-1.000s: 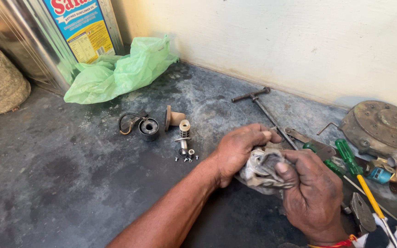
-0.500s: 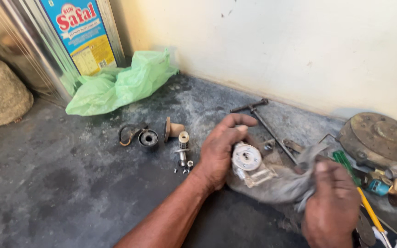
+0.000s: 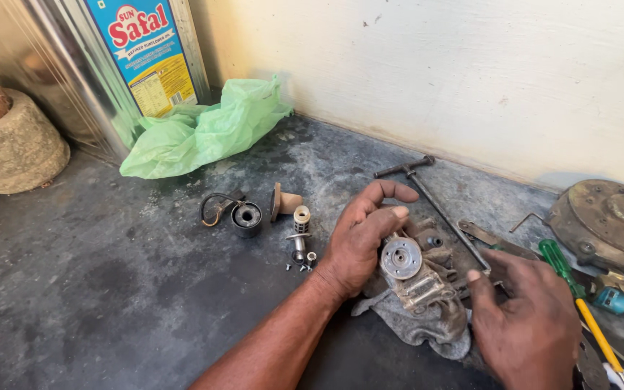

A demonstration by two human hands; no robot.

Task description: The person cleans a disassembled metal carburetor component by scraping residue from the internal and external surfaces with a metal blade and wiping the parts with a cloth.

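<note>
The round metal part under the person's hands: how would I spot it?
Start at the dark floor by the pale wall, then find the grey rag between the two hands. On it lies a dirty metal part, steadied by the left hand. Unlike the loose small pieces nearby, it carries a shiny round disc with a centre hole.

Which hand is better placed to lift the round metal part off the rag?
Left. The left hand already touches the round metal part on the rag; the right hand hovers open beside it.
</note>
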